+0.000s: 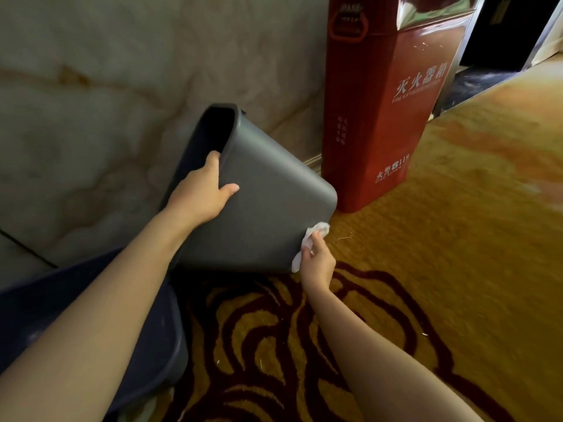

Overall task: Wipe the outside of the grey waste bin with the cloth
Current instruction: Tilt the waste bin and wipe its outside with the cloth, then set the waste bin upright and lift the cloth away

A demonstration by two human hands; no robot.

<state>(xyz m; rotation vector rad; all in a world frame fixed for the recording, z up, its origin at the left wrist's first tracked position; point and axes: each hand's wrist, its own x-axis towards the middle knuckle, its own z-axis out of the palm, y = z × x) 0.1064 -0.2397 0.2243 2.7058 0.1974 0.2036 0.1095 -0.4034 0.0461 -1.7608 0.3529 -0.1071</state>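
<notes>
Head view: my left hand grips the rim of the grey waste bin, tilted with its mouth up-left, base low right above the carpet; my right hand pinches the cloth against that base edge; the wall runs up-left from it.

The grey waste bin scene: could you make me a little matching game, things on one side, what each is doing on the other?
Things:
1. grey waste bin
2. white cloth
3. left hand
4. red fire extinguisher box

States:
A. stands upright by the wall
B. tipped over, opening toward the wall
C. grips the bin's rim
D. pressed on the bin's bottom edge by the right hand

Pairs: 1-B, 2-D, 3-C, 4-A
</notes>
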